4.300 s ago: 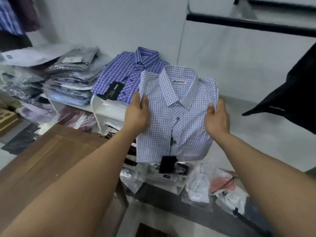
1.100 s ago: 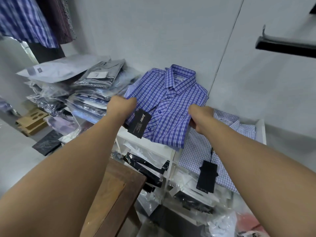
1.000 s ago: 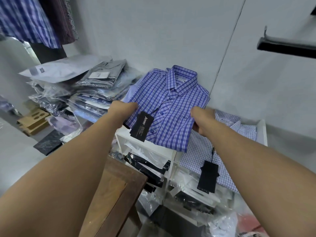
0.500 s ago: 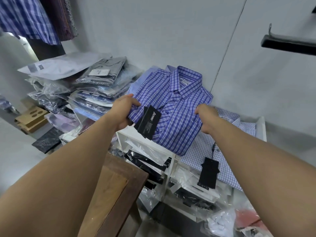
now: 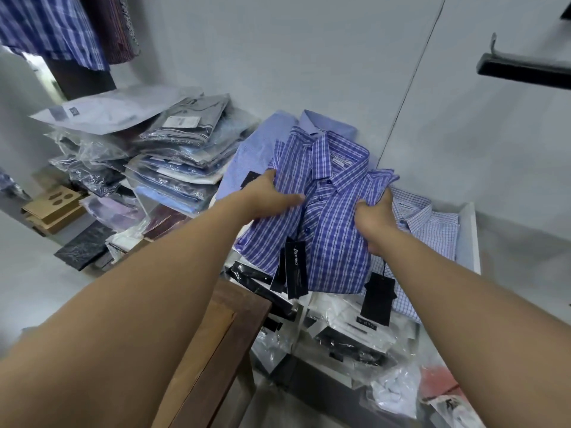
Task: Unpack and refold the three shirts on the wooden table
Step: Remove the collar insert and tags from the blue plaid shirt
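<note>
Beyond the far corner of the wooden table, above a white shelf, a folded blue checked shirt is held at both sides, its lower edge tipped toward the table. The left hand grips the shirt's left edge, with the thumb across the front and the fingers curled around the side. The right hand grips the right edge and bunches the cloth in closed fingers. A black tag dangles from the shirt's front, just past the table's far corner.

Farther from the table, partly under the lifted shirt, lies a plain light blue shirt. A pale checked shirt lies flat to the right of the table. Bagged shirts are stacked beyond the table's left side.

The step appears to be bringing this shirt to the table. It should go best with both grips level, the shirt lifted clear of the one below, the tag kept free of the shelf edge, and the shirt laid flat on bare wood.
</note>
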Tool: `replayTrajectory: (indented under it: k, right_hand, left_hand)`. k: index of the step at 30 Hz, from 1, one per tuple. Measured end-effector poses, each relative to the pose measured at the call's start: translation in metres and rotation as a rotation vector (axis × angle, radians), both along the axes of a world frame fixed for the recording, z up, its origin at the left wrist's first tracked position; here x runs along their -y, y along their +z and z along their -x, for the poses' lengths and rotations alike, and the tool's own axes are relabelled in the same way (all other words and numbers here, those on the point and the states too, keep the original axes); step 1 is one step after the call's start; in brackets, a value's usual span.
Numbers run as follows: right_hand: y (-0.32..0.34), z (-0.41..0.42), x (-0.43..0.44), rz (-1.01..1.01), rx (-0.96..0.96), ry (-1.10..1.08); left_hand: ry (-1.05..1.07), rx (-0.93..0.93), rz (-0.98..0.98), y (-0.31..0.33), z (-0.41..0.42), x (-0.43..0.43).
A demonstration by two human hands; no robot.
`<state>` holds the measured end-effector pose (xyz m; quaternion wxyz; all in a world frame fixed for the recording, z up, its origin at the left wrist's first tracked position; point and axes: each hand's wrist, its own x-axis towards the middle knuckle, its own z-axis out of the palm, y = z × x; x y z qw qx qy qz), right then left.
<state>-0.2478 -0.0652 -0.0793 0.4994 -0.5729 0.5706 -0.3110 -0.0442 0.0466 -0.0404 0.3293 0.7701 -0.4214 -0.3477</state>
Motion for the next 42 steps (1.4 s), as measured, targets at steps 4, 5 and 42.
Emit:
replayTrajectory:
  k: [4,5,42]
  right_hand:
    - [0.003,0.008,0.002,0.192,-0.195,-0.012]
    - [0.004,0.009,0.007,0.198,-0.218,-0.04]
    - [-0.001,-0.031,-0.173,0.563,-0.86,1.123]
  left_hand:
    - [-0.029,0.43,-0.053,-0.003,0.017,0.005]
    - [-0.029,0.453,-0.051,-0.003,0.019,0.004]
    - [1.187,-0.262,0.423,-0.031,0.162,-0.286]
